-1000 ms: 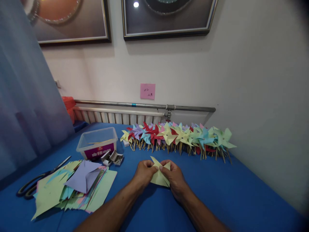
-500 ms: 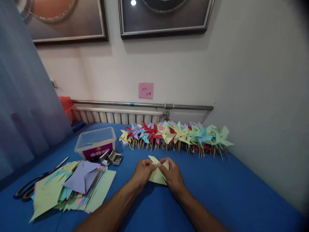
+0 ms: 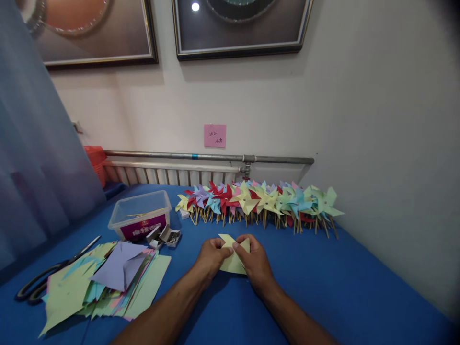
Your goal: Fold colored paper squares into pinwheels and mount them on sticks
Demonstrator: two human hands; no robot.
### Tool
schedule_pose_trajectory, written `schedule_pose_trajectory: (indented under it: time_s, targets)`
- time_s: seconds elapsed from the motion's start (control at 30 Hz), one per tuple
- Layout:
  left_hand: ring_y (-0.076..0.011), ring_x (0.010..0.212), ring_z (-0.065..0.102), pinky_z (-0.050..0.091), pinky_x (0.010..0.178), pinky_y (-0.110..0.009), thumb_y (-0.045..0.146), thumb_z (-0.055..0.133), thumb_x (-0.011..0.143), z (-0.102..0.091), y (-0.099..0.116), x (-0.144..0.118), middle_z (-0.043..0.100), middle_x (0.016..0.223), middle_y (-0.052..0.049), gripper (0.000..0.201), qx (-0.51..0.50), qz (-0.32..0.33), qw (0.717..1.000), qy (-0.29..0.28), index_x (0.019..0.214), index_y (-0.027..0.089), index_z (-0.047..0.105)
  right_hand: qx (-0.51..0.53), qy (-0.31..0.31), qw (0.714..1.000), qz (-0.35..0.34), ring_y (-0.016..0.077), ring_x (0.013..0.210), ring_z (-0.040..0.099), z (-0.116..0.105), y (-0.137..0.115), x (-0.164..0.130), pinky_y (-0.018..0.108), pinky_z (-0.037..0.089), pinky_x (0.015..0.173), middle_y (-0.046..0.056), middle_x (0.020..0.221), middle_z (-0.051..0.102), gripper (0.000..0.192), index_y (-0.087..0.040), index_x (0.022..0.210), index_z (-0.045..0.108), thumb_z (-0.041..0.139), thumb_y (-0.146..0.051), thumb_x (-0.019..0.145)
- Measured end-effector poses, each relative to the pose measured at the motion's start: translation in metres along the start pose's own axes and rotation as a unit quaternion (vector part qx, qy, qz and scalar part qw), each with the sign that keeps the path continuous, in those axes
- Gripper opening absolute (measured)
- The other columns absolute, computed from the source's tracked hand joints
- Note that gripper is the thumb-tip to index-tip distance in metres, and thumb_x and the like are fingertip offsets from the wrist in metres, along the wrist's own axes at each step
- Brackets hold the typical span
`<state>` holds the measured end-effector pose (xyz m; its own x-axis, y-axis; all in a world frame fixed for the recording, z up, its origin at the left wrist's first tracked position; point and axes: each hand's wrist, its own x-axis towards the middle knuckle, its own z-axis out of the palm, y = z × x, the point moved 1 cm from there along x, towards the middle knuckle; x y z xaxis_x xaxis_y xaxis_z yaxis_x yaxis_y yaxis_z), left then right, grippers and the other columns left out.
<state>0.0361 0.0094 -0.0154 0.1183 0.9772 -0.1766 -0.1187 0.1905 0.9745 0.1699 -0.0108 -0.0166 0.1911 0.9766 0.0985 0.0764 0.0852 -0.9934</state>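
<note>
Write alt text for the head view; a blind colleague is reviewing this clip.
Two bare hands, left hand and right hand, pinch a pale yellow paper sheet over a blue table. A row of finished paper pinwheels lines the wall behind; a stack of cut coloured paper, scissors and a clear plastic tub lie to the left.

Yellow-green paper piece (image 3: 233, 261) mostly covered by left hand (image 3: 212, 256) and right hand (image 3: 254, 261); fold state unreadable. Writing on pink note (image 3: 214, 135) too small to read. Scissors (image 3: 46, 278) partly under paper stack (image 3: 104, 282). Label on plastic tub (image 3: 140, 215) illegible. Both framed pictures (image 3: 237, 28) cut by top edge. Small box contents (image 3: 168, 235) unclear.
</note>
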Motion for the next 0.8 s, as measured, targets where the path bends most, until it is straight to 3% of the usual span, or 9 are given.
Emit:
schedule_pose_trajectory:
  time_s: [0.2,0.47,0.8]
  targets:
    - [-0.0086,0.043,0.044,0.030,0.045,-0.022,0.024,0.080,0.055,-0.001,-0.001,0.000,0.056,0.048,0.003,0.028,0.002,-0.002,1.000,0.005,0.056,0.017,0.053,-0.024,0.000,0.999,-0.021,0.0167,0.054,0.054,0.000,0.003,0.000,0.027,0.041,0.050,-0.004,0.063,0.060,0.023,-0.024,0.084,0.059,0.069,-0.041,0.073]
    - [-0.0115,0.045,0.050,0.037,0.047,-0.023,0.022,0.077,0.056,-0.002,-0.003,0.001,0.061,0.051,0.001,0.020,0.002,0.003,1.000,0.029,0.062,0.016,0.059,0.019,-0.015,0.999,-0.022,0.0167,0.058,0.057,0.001,0.010,0.001,0.027,0.045,0.052,-0.003,0.073,0.062,0.030,-0.024,0.096,0.058,0.069,-0.041,0.074]
    - [-0.0132,0.046,0.055,0.041,0.049,-0.025,0.025,0.077,0.055,-0.004,0.003,-0.001,0.066,0.055,-0.003,0.020,-0.055,-0.001,0.998,-0.010,0.066,0.013,0.066,0.114,-0.037,0.993,0.012,0.0172,0.057,0.059,0.001,0.004,0.002,0.028,0.047,0.055,-0.002,0.070,0.065,0.041,-0.023,0.095,0.058,0.077,-0.047,0.068]
